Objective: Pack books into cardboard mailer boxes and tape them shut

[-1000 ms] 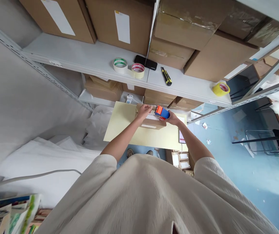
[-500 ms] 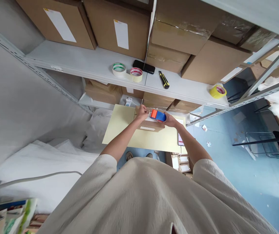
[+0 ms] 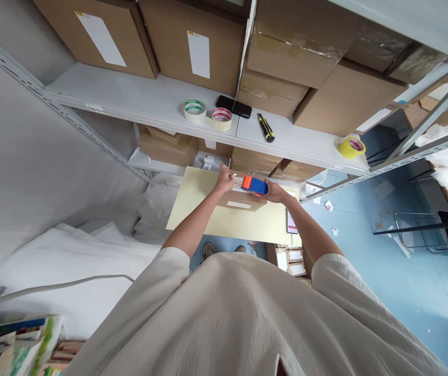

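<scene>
A small cardboard box (image 3: 247,201) with a white label on its near side lies on a pale yellow tabletop (image 3: 192,196) in front of me. Gripped by its blue end, a blue and orange tape dispenser (image 3: 255,186) is in my right hand (image 3: 275,191), over the box's top. At the box's left end is my left hand (image 3: 224,179), fingers closed and pinched together. What is between those fingers is too small to make out. My left hand and the dispenser are a short way apart.
On the shelf (image 3: 129,102) ahead lie tape rolls (image 3: 194,111), a black phone (image 3: 233,106), a utility knife (image 3: 266,128) and yellow tape (image 3: 352,148). Cardboard boxes (image 3: 196,47) stand behind them. A lit phone (image 3: 291,222) lies at the tabletop's right edge.
My left hand has moved slightly left, away from the dispenser, widening the gap between them. My right hand still holds the dispenser in nearly the same place.
</scene>
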Action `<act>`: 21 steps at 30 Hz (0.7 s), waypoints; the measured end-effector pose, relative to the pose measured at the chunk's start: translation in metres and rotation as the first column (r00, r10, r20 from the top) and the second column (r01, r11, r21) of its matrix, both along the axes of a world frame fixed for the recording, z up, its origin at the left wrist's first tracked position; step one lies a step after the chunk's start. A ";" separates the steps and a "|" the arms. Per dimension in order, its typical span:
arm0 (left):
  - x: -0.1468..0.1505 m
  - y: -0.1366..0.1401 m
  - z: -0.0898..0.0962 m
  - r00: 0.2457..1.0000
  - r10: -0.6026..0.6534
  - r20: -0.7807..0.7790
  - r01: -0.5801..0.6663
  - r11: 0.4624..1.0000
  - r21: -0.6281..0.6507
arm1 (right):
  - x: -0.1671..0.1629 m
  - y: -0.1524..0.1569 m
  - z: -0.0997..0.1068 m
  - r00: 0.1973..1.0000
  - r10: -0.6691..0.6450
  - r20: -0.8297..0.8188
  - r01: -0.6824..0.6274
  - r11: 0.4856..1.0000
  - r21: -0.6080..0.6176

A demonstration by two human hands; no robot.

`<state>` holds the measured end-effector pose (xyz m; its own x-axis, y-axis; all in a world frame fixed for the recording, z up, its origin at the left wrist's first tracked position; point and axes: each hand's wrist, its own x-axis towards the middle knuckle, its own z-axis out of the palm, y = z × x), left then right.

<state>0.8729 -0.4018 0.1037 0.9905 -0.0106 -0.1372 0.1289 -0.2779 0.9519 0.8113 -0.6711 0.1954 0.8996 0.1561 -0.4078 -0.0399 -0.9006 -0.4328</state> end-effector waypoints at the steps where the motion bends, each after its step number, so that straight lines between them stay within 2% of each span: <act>1: 0.002 0.002 0.000 0.999 -0.006 -0.033 0.006 1.000 -0.009 | -0.001 -0.001 0.002 1.000 0.005 0.002 -0.005 1.000 -0.007; 5: 0.016 0.019 0.001 0.995 -0.001 -0.101 -0.006 0.997 -0.074 | 0.001 -0.003 0.010 0.998 0.030 0.048 -0.029 0.999 -0.019; 10: 0.032 0.064 -0.006 0.976 0.170 -0.139 -0.185 0.977 -0.109 | 0.008 -0.017 0.018 0.997 0.055 0.045 -0.048 0.987 -0.151; 12: 0.033 0.080 -0.011 0.970 0.197 -0.145 -0.218 0.964 -0.152 | 0.011 -0.020 0.020 0.996 0.074 0.040 -0.065 0.978 -0.198; 21: 0.022 0.104 -0.033 0.959 0.253 -0.124 -0.277 0.929 -0.246 | 0.029 0.011 0.029 0.989 0.149 -0.007 -0.144 0.939 -0.313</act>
